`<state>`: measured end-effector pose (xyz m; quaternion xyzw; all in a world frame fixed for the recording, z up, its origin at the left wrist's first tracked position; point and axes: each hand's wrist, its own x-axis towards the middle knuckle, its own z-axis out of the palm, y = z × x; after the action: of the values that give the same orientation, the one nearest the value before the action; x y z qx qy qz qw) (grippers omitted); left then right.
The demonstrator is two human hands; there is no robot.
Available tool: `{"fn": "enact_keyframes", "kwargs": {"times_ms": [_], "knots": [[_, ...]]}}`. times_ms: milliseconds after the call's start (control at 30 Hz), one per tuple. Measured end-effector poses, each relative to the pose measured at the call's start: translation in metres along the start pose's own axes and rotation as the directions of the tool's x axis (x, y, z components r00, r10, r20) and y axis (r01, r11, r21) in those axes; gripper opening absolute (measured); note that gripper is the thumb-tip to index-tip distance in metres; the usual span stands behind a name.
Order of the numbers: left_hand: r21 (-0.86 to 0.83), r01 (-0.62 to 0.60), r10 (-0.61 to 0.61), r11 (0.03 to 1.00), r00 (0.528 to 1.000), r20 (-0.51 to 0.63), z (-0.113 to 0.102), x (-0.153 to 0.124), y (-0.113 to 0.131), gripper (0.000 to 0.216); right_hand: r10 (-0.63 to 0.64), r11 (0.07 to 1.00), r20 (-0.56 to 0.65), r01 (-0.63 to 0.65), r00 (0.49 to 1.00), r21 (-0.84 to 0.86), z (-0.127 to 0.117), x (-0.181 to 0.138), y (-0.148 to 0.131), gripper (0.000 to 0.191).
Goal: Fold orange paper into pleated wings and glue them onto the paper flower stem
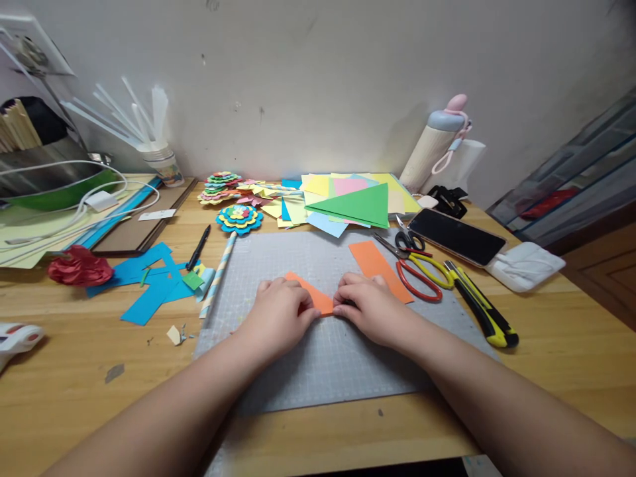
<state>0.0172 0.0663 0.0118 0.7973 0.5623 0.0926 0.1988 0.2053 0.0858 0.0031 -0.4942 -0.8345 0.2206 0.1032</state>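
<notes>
cutting mat (328, 374): on counter (79, 411) | orange paper (313, 295): mid-mat | left hand (278, 310): pinching its left side | right hand (370, 306): fingertips closed at its right corner | orange strip (376, 265): mat's far right part | utility knife (481, 306): by mat's right edge

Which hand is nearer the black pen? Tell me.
Left. The left hand is right of the black pen and closer to the person; the right hand is farther right, beyond the orange paper between them.

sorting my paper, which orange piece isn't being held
The orange strip on the mat, partly hidden by the right hand; the other orange piece is held by that hand and the left hand.
</notes>
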Motion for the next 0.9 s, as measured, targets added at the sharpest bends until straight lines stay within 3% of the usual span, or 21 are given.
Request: {"fn": "enact_keyframes", "kwargs": {"times_ms": [333,600,900], "knots": [[0.180,0.006,0.006,0.984,0.998,-0.069,0.001,0.005,0.010,0.023,0.125,0.987,0.023,-0.122,0.992,-0.109,-0.006,0.000,-0.003,0.019],[0.172,0.013,-0.005,0.985,0.999,-0.044,0.000,0.006,0.009,0.025,0.037,0.999,0.064,-0.038,0.997,0.020,-0.013,0.000,0.006,0.014],[0.188,-0.007,0.018,0.982,0.998,-0.058,0.005,0.008,0.007,0.026,0.127,0.988,0.022,-0.125,0.992,-0.094,-0.009,0.000,-0.002,0.018]]}}
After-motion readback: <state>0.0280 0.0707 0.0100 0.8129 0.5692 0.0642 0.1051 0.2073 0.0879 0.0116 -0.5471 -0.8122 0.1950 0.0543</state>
